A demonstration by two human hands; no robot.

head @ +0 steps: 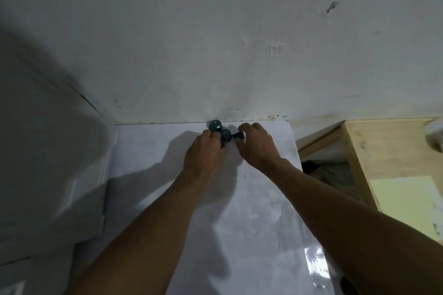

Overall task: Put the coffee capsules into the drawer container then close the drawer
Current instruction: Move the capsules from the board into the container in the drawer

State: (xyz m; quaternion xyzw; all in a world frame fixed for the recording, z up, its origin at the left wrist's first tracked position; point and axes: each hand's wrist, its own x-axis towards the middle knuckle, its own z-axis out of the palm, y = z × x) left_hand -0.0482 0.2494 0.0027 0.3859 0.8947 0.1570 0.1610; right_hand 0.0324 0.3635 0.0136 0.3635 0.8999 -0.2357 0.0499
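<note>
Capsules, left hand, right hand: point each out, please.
capsules [215,126], head view, rounded top of the farthest one.
left hand [203,153], head view, back of the hand.
right hand [257,148], head view, back of the hand.

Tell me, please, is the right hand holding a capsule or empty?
Holding: the right hand pinches a dark capsule near the wall; the left hand grips a second capsule.

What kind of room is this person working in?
Likely a plain back room or home utility corner, though that is a guess. A glossy white tabletop meets a scuffed, stained white wall, an unpainted wooden cabinet stands at the right, and the left hand and right hand grip dark coffee capsules.
</note>
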